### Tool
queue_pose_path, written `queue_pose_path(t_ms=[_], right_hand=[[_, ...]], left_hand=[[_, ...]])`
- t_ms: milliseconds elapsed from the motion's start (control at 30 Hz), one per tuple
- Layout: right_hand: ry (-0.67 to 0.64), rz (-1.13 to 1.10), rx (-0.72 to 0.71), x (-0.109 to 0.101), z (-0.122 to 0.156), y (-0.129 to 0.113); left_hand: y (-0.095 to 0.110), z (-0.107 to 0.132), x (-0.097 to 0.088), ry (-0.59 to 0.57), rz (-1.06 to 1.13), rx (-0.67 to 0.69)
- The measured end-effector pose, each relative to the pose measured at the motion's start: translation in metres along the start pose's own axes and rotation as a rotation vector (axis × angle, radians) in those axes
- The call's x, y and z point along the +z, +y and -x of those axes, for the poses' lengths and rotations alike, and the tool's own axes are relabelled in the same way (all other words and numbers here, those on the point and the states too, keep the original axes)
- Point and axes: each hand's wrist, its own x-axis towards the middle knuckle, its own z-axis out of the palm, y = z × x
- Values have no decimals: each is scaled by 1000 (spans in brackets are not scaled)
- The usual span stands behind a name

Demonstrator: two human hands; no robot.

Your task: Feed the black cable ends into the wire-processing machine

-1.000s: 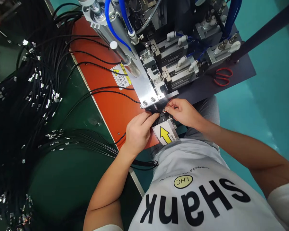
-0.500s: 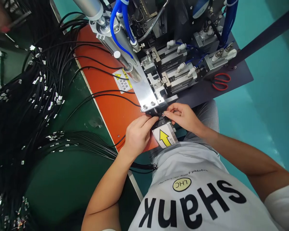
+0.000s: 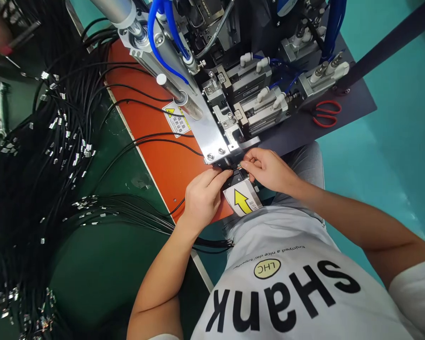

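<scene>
Pinching a metal connector point(image 3: 240, 166) at the fixture point(image 3: 235, 177), the right hand point(image 3: 269, 170) seems to be seating it, which needs fine alignment; left hand point(image 3: 201, 198) just beside, grip unclear.

Two hands are in view: one left hand point(image 3: 201, 198) and one right hand point(image 3: 269, 169). There is one small silver connector point(image 3: 240, 165), one pair of red-handled scissors point(image 3: 326, 114), one white label with a yellow arrow point(image 3: 243, 200), one yellow-and-white warning sticker point(image 3: 177, 119), one flat orange mat point(image 3: 156, 146), one grey metal wrench point(image 3: 0, 111) and one green worktop point(image 3: 102, 264). At least four white plastic hose fittings point(image 3: 246, 59) and at least two blue hoses point(image 3: 159, 40) show. The thin black cables with silver metal ends point(image 3: 56, 141) run to dozens, too many to count.
</scene>
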Motion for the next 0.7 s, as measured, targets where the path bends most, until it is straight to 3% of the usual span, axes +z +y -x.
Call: queue_pose_path(t_ms=[233,433,700], right_hand=[[-25,-114,21,-1,-3,11],[86,-206,-49,2,-1,12],[-37,-337,139,-3,-7,9]], left_hand=[[1,0,0,0,-1,-6],[0,0,0,-15,-26,-3],[9,4,-2,45,-233,-30]])
